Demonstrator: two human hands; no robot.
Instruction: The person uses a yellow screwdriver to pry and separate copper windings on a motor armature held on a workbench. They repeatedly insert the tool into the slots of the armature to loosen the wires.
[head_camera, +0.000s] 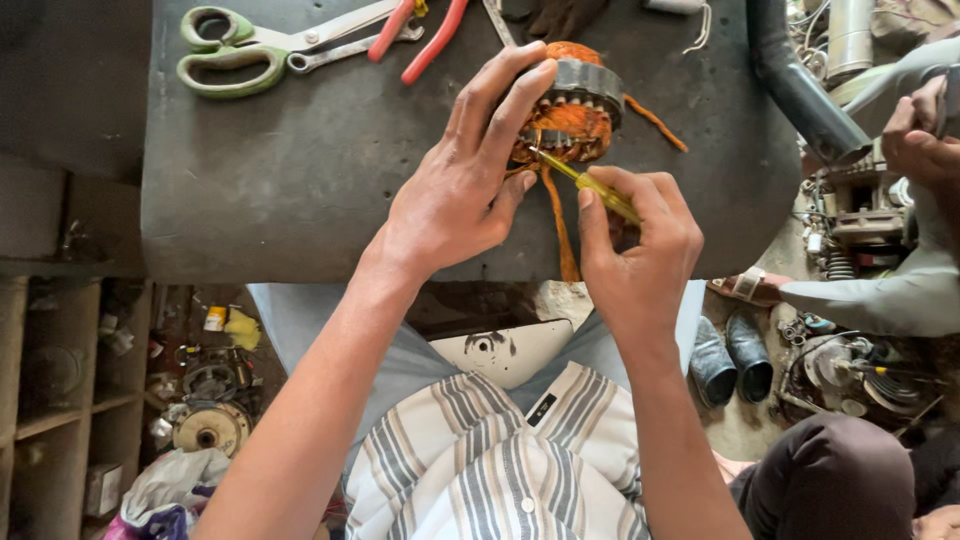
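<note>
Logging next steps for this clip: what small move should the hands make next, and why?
Probably press the yellow-handled screwdriver a little deeper into the orange copper windings. Its tip already sits at the windings, in the right hand, while the left hand steadies the round grey metal stator on the dark workbench.

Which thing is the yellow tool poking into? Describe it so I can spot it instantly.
On the dark worktop, at the far edge under the left hand, sits a motor stator. Its ring of grey metal, wrapped in orange winding, sets it apart from the nearby scissors.
</note>
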